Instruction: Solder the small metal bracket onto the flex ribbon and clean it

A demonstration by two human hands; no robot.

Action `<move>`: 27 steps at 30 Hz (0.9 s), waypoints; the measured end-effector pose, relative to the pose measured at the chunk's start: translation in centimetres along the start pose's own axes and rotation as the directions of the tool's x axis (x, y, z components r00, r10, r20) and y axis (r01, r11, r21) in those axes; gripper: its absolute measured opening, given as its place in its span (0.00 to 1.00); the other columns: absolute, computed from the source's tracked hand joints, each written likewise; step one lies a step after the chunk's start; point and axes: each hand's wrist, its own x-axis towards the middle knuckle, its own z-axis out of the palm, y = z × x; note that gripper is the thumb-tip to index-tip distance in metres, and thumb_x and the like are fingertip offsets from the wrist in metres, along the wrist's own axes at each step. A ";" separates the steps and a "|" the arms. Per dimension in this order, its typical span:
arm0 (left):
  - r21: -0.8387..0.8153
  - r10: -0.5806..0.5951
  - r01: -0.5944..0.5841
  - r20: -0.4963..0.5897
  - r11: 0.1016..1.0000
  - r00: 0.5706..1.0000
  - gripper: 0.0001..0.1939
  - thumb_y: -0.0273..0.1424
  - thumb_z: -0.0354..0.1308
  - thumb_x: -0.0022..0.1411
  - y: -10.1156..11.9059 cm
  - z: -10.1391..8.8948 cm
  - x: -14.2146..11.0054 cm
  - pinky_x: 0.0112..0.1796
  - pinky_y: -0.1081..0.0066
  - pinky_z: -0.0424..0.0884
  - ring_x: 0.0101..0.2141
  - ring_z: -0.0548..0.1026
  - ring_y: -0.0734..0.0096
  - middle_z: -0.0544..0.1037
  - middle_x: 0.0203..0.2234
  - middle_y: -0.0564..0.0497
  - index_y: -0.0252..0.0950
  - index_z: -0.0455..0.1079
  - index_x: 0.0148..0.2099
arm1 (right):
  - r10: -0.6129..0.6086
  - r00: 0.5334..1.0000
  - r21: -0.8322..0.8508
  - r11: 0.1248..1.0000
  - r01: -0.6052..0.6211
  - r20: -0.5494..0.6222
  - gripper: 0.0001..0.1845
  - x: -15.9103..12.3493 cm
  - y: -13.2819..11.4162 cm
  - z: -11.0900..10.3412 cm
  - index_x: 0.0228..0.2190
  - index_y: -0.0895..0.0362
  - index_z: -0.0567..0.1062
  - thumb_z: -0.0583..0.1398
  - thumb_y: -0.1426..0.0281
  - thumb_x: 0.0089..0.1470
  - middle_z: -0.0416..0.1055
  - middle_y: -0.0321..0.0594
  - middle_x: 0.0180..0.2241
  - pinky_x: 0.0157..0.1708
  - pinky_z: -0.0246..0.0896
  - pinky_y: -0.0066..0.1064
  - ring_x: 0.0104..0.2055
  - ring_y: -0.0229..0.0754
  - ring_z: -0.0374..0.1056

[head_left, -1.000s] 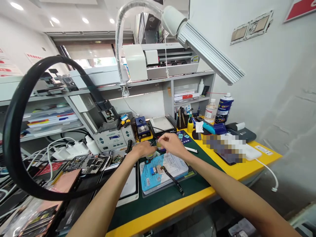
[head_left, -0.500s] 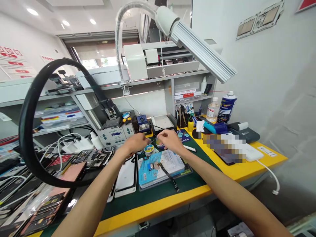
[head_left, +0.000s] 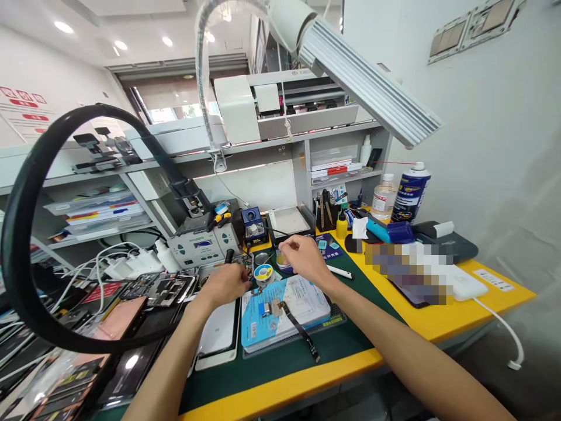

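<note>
Small round shallow tin (head_left: 283, 263), open side up, sits at the far edge of a dark green rubber repair mat (head_left: 355, 316). Its yellowish contents are too small to make out, and being round it shows no long axis. Right hand (head_left: 304, 261) is just above and beside the tin, its fingers curled down toward it. Whether they pinch anything or touch the tin, I cannot tell.

Left hand (head_left: 224, 285) is curled with its fingers together, close to a slim black tool handle (head_left: 228, 255) that stands nearly upright behind it. I cannot tell if it grips that handle.

Between the hands lie a round spool with a yellow and blue label (head_left: 264, 275) and a small shallow steel dish (head_left: 261, 258), its inside too dim to read. Nearer the person, a blue and white printed booklet (head_left: 284, 310) lies on the mat, with a long black flat strap (head_left: 300, 330) running diagonally across its corner and off its edge. A white pen-shaped tool (head_left: 339, 273) lies right of the right hand, pointing toward the yellow bench edge (head_left: 280, 386).
</note>
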 end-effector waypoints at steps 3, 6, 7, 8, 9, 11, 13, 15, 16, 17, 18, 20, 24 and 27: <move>0.074 0.007 -0.011 0.061 0.997 0.998 0.18 0.36 0.59 0.68 -0.4 0.8 0.4 0.45 0.55 0.76 0.47 0.76 0.59 0.74 0.52 0.44 0.36 0.69 0.57 | -0.021 1.000 -0.013 1.000 0.021 -0.022 0.13 0.2 0.1 -0.3 0.31 0.58 0.78 0.57 0.64 0.57 0.77 0.40 0.26 0.23 0.60 0.27 0.28 0.42 0.73; 0.100 0.015 -0.023 0.073 0.995 0.997 0.18 0.36 0.59 0.68 -0.8 1.2 0.6 0.45 0.55 0.76 0.47 0.76 0.59 0.74 0.52 0.44 0.36 0.69 0.57 | -0.026 0.999 -0.027 0.999 0.025 -0.037 0.13 0.5 0.4 -0.2 0.30 0.58 0.78 0.57 0.63 0.56 0.76 0.40 0.24 0.23 0.60 0.28 0.27 0.42 0.72; 0.101 0.020 -0.028 0.072 0.994 0.997 0.18 0.37 0.59 0.68 -0.9 1.4 0.6 0.45 0.55 0.76 0.46 0.76 0.60 0.75 0.52 0.44 0.36 0.69 0.57 | -0.026 0.999 -0.031 0.999 0.025 -0.040 0.13 0.5 0.6 -0.1 0.29 0.57 0.78 0.57 0.63 0.56 0.76 0.40 0.24 0.23 0.60 0.28 0.27 0.42 0.72; 0.100 0.025 -0.032 0.067 0.994 0.997 0.18 0.37 0.59 0.68 -1.0 1.5 0.6 0.45 0.55 0.76 0.46 0.76 0.60 0.75 0.52 0.44 0.36 0.69 0.57 | -0.025 0.999 -0.034 0.999 0.023 -0.041 0.13 0.5 0.7 0.0 0.29 0.57 0.78 0.58 0.62 0.56 0.76 0.40 0.23 0.23 0.60 0.28 0.27 0.43 0.72; 0.097 0.029 -0.034 0.057 0.995 0.998 0.18 0.37 0.59 0.68 -1.0 1.6 0.6 0.45 0.55 0.76 0.46 0.77 0.60 0.75 0.52 0.44 0.36 0.69 0.57 | -0.023 0.999 -0.036 0.999 0.022 -0.042 0.13 0.6 0.7 0.1 0.29 0.57 0.78 0.58 0.62 0.56 0.75 0.40 0.23 0.23 0.60 0.28 0.27 0.43 0.72; 0.088 0.035 -0.037 0.023 0.995 0.999 0.17 0.37 0.59 0.68 -1.0 1.6 0.6 0.45 0.56 0.76 0.46 0.77 0.60 0.75 0.51 0.44 0.36 0.69 0.56 | -0.018 0.999 -0.039 0.999 0.017 -0.043 0.13 0.6 0.8 0.2 0.29 0.57 0.78 0.58 0.62 0.56 0.75 0.40 0.22 0.22 0.59 0.28 0.27 0.43 0.72; 0.069 0.044 -0.042 -0.028 0.997 0.999 0.17 0.37 0.58 0.68 -0.9 1.5 0.5 0.44 0.56 0.76 0.45 0.77 0.61 0.75 0.51 0.44 0.36 0.69 0.56 | -0.010 0.999 -0.039 0.999 0.008 -0.046 0.13 0.5 0.8 0.3 0.29 0.57 0.77 0.58 0.62 0.55 0.75 0.40 0.22 0.22 0.59 0.28 0.27 0.43 0.72; 0.040 0.054 -0.050 -0.097 0.998 0.994 0.15 0.37 0.58 0.69 -0.9 1.1 0.2 0.43 0.58 0.76 0.42 0.77 0.64 0.77 0.47 0.46 0.35 0.71 0.53 | 0.001 0.999 -0.034 0.999 -0.002 -0.049 0.12 0.5 0.6 0.2 0.29 0.57 0.77 0.58 0.62 0.55 0.75 0.40 0.22 0.22 0.60 0.28 0.27 0.43 0.72; 0.021 0.060 -0.057 -0.140 0.998 0.988 0.12 0.37 0.58 0.69 -0.9 0.7 -0.1 0.41 0.61 0.76 0.40 0.77 0.65 0.78 0.43 0.47 0.35 0.73 0.48 | 0.007 0.999 -0.030 1.000 -0.008 -0.050 0.12 0.5 0.5 0.2 0.29 0.57 0.77 0.58 0.63 0.55 0.75 0.40 0.22 0.22 0.60 0.28 0.27 0.43 0.72; 0.000 0.067 -0.068 -0.189 0.998 0.980 0.10 0.36 0.57 0.68 -1.0 0.3 -0.4 0.38 0.63 0.74 0.37 0.77 0.65 0.79 0.39 0.48 0.35 0.74 0.43 | 0.013 0.999 -0.022 1.000 -0.014 -0.051 0.12 0.5 0.5 0.1 0.29 0.57 0.77 0.59 0.63 0.54 0.75 0.40 0.22 0.22 0.60 0.28 0.27 0.43 0.72; -0.022 0.075 -0.082 -0.244 0.996 0.967 0.10 0.34 0.56 0.67 -1.2 -0.1 -0.8 0.35 0.66 0.72 0.34 0.77 0.65 0.79 0.33 0.49 0.36 0.74 0.36 | 0.018 0.999 -0.012 1.000 -0.019 -0.052 0.11 0.4 0.4 0.1 0.29 0.57 0.77 0.59 0.63 0.54 0.75 0.41 0.23 0.22 0.60 0.28 0.27 0.43 0.72; -0.069 0.091 -0.124 -0.365 0.990 0.927 0.13 0.31 0.54 0.64 -1.5 -1.0 -1.7 0.29 0.69 0.66 0.29 0.75 0.65 0.77 0.26 0.51 0.38 0.71 0.27 | 0.028 0.999 0.022 0.999 -0.027 -0.046 0.11 0.4 0.3 0.1 0.29 0.57 0.77 0.59 0.63 0.54 0.75 0.41 0.23 0.21 0.60 0.28 0.26 0.43 0.71; -0.121 0.120 -0.255 -0.641 0.959 0.758 0.16 0.33 0.50 0.66 -1.6 -2.0 -3.7 0.28 0.70 0.62 0.24 0.69 0.69 0.72 0.22 0.51 0.38 0.68 0.26 | 0.034 0.997 0.155 0.987 -0.046 0.076 0.14 0.0 -0.4 0.4 0.28 0.59 0.77 0.61 0.61 0.54 0.75 0.41 0.24 0.16 0.57 0.26 0.23 0.40 0.69; -0.085 0.169 -0.387 -0.799 0.918 0.577 0.16 0.34 0.48 0.69 -0.6 -1.7 -4.8 0.27 0.71 0.61 0.22 0.65 0.72 0.67 0.20 0.53 0.38 0.67 0.28 | -0.001 0.980 0.268 0.962 -0.053 0.198 0.18 -0.6 -1.2 0.7 0.30 0.61 0.78 0.62 0.57 0.54 0.75 0.42 0.27 0.14 0.57 0.25 0.23 0.38 0.69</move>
